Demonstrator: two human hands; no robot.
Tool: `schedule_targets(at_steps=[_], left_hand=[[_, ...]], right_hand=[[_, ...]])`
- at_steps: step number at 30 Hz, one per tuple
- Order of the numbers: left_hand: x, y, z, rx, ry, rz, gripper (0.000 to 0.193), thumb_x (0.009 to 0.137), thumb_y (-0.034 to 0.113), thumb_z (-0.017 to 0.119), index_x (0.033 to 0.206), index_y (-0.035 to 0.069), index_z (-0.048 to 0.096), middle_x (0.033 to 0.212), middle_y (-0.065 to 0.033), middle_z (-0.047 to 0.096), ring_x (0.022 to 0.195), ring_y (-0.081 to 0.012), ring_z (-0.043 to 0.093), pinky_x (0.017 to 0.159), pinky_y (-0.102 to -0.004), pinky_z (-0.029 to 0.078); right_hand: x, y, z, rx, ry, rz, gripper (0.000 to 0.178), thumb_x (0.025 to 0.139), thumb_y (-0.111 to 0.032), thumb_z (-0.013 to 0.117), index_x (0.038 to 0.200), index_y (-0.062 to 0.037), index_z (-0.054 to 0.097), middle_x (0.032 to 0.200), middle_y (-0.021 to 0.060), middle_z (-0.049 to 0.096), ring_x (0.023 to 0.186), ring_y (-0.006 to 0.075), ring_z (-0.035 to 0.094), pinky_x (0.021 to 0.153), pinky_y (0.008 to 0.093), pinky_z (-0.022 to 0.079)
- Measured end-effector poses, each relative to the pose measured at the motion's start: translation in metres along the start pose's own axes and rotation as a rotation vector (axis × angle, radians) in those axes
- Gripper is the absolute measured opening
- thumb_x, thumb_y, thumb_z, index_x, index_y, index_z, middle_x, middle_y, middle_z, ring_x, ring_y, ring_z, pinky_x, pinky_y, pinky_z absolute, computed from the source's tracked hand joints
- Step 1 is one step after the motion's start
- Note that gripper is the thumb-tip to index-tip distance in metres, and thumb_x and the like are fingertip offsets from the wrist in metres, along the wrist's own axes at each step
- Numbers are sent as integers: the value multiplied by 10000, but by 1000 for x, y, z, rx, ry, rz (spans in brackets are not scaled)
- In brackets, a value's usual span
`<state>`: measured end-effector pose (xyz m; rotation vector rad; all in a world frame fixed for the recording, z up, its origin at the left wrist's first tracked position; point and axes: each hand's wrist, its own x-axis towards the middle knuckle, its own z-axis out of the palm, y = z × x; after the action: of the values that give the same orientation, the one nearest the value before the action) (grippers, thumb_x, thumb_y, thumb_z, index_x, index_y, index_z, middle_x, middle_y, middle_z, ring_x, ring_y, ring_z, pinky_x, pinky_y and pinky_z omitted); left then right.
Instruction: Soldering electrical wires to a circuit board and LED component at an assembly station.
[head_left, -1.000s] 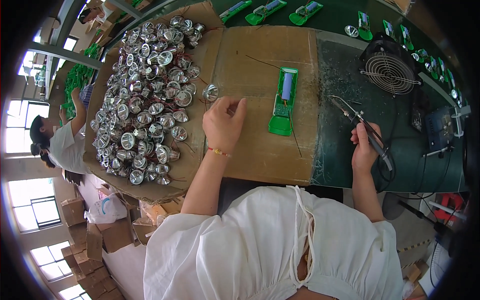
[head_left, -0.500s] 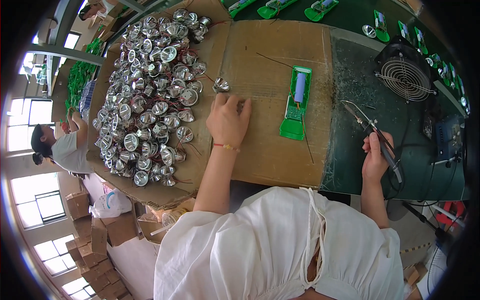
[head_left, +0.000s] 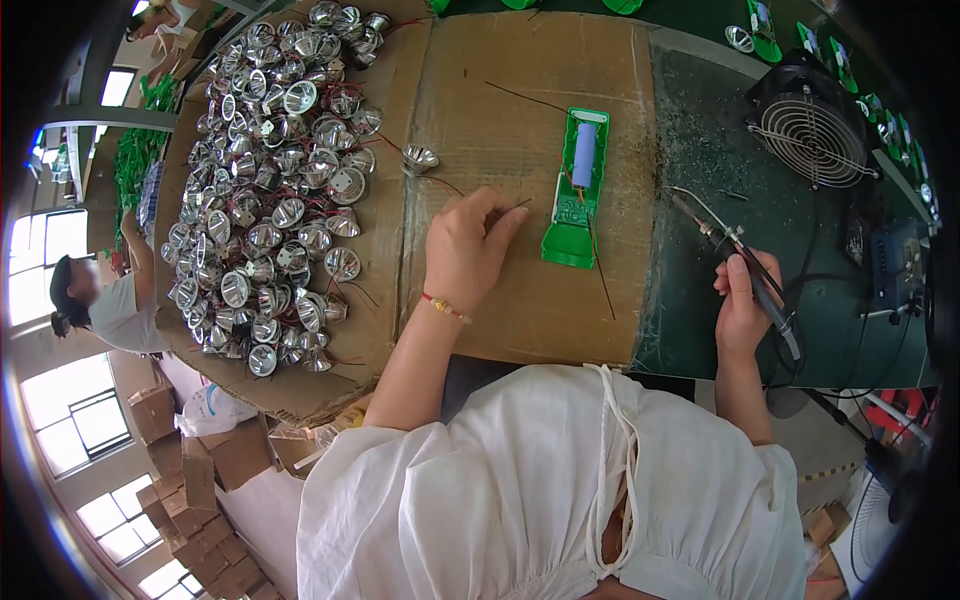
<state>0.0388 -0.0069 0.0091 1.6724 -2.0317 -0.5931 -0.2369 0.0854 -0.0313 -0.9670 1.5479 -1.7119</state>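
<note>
While the left hand (head_left: pixel 466 246) pinches a wire (head_left: pixel 443 182), knuckles up, right hand (head_left: pixel 741 318) gripping a tilted soldering iron (head_left: pixel 769 304)

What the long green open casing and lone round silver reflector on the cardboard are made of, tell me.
Long green open casing: likely smooth moulded plastic, from its even colour. Round silver reflector: mirrorlike reflections suggest polished metal, or coated plastic.

The person wears a loose white top (head_left: pixel 500 470), softly creased, with wide short sleeves (head_left: pixel 345 480) and fine gathers down the front. Narrow white cords (head_left: pixel 634 450) hang at its middle. A thin red bracelet (head_left: pixel 441 306) with a gold-coloured ornament circles the left hand's (head_left: pixel 466 245) wrist.
</note>
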Motion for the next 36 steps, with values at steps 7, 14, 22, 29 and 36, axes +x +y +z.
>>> schedule_targets(at_steps=[7,14,22,29,36], left_hand=[[-16,5,8,-673,-204,-274,207,825,189,649,805,-17,639,627,-3,595,591,-30,514,512,-199,400],[-19,15,0,-718,-196,-227,202,842,189,627,781,-3,644,689,-4,574,560,-48,480,500,-224,395],[-7,11,19,-449,-211,10,176,782,167,661,728,1,646,775,-82,530,561,-157,522,501,-281,419],[3,15,21,-440,-273,-72,203,768,188,663,702,-3,652,735,-89,540,573,-189,536,525,-309,423],[3,13,18,-397,-267,-58,214,771,201,655,698,-1,651,744,-90,548,594,-199,534,545,-318,421]], right_hand=[[-11,-19,12,68,-92,-44,206,809,-106,624,905,40,515,713,92,570,562,97,524,523,200,423],[-21,-34,23,-15,-367,-209,213,731,-8,681,890,22,542,773,82,578,543,26,401,483,159,321],[-24,-29,48,-24,-270,43,183,771,-69,672,862,17,539,689,52,594,550,63,548,479,186,420],[-22,-31,54,22,-223,132,173,783,-80,662,842,18,532,660,77,601,552,81,556,487,201,448],[-19,-29,54,25,-261,204,177,789,-90,657,850,19,531,658,90,596,537,92,552,483,211,453]])
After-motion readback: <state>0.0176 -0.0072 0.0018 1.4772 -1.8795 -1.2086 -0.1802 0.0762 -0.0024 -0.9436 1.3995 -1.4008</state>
